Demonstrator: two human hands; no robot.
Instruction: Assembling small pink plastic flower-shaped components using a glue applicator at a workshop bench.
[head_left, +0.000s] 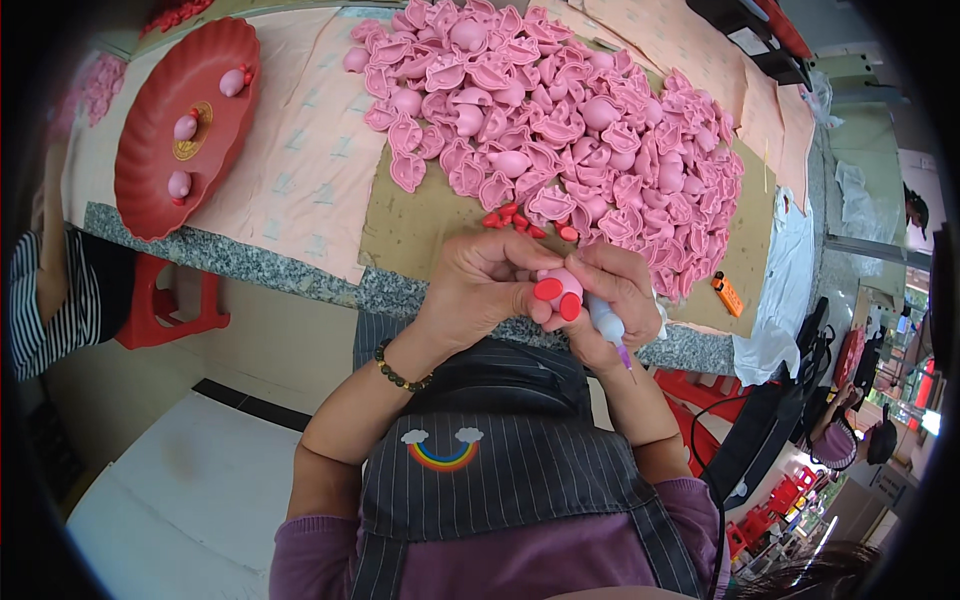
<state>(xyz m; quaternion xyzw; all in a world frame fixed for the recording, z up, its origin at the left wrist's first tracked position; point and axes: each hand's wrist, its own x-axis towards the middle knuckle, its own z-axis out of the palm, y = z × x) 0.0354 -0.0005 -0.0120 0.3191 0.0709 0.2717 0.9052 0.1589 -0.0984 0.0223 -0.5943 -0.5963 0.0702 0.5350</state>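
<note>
Between both hands, just over the table's near edge, is a small round pink figure point(566, 291) with two red oval feet turned toward me. My left hand point(478, 285) pinches it from the left with thumb and fingers. From the right, the fingertips of my right hand point(622, 285) touch it as well. A glue bottle with a purple needle tip point(607, 322) is gripped in my right hand, its tip pointing down toward me. Several small red pieces point(510, 215) lie on the board just beyond my fingers. Behind them spreads a big heap of pink molded shells point(560, 120).
A red scalloped tray point(137, 190) at the far left carries 3 pink figures with red parts. An orange box-like object point(727, 294) lies on the brown board point(400, 235) at right. White plastic point(775, 310) hangs over the right edge. A person in stripes point(45, 290) is at left, beside a red stool point(165, 310).
</note>
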